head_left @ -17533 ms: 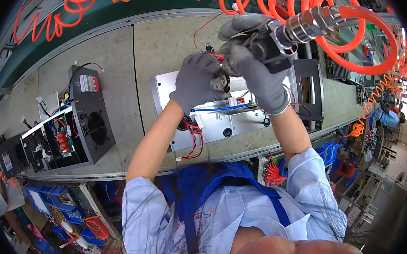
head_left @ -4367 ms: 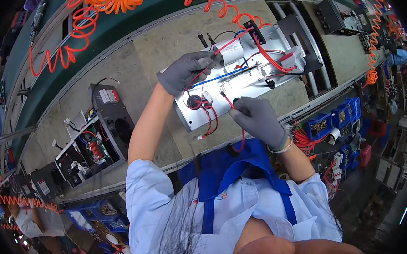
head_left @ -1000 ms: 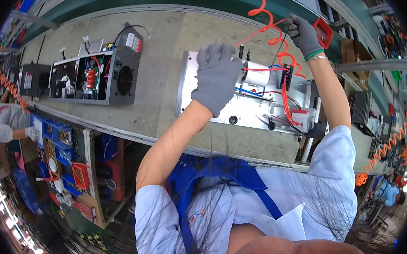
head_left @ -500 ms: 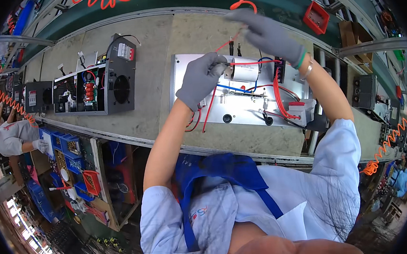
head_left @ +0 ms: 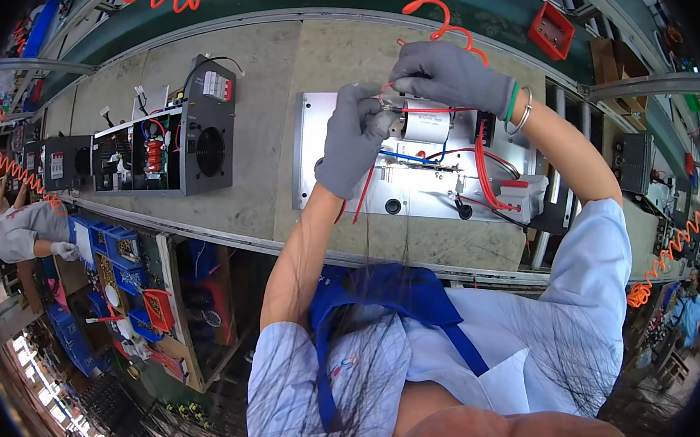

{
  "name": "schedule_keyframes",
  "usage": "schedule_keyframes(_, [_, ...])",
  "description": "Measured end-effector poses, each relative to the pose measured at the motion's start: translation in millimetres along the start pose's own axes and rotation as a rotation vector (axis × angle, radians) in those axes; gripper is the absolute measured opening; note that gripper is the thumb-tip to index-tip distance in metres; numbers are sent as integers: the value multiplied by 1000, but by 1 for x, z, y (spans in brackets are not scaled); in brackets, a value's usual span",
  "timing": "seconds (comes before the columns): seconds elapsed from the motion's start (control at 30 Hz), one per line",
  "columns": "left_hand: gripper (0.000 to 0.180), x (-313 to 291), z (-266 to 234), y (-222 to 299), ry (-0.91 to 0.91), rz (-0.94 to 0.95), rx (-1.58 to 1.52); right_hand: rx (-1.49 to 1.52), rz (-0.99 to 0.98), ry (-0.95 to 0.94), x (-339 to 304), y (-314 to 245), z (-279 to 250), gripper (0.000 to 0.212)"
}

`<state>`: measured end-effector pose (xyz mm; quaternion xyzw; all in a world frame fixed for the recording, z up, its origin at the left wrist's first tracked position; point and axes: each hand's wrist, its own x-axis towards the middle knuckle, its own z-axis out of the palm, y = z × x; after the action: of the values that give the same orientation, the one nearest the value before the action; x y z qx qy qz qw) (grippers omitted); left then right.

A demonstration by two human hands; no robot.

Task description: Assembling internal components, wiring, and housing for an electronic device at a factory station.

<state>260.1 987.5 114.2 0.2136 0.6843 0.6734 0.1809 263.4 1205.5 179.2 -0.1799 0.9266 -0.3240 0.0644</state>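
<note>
My left hand (head_left: 351,143), in a grey glove, is closed in a pinch on a red wire (head_left: 440,109) at the near side of a white cylinder (head_left: 427,127). Right beside it, my right hand (head_left: 455,76), gloved too, pinches a thin red strand (head_left: 387,88) close to the left fingertips. The wire tips are partly hidden by the fingers. Under both hands lies a silver metal plate (head_left: 424,203). It carries the cylinder, a black terminal block (head_left: 485,128), a bundle of red wires (head_left: 483,177) and a white block (head_left: 523,197) with a red part.
An opened grey device housing (head_left: 210,131) with a fan stands to the left on the bench (head_left: 261,86). A red bin (head_left: 551,30) sits at the far right, near an orange coiled hose (head_left: 442,29). Blue parts bins (head_left: 127,261) and another person's gloved hand (head_left: 65,251) are at left.
My right hand has come down and left from above the plate, joining the left hand at the wire. My left hand has shifted slightly right and nearer to me.
</note>
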Motion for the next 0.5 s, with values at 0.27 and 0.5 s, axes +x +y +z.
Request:
schedule_keyframes(0.27, [27,17,-11,6,-208,-361,-69,-146,25,168,-24,10,7,21])
schedule_keyframes(0.5, [26,20,-19,-16,-251,-531,-185,-54,42,29,-28,6,18,20])
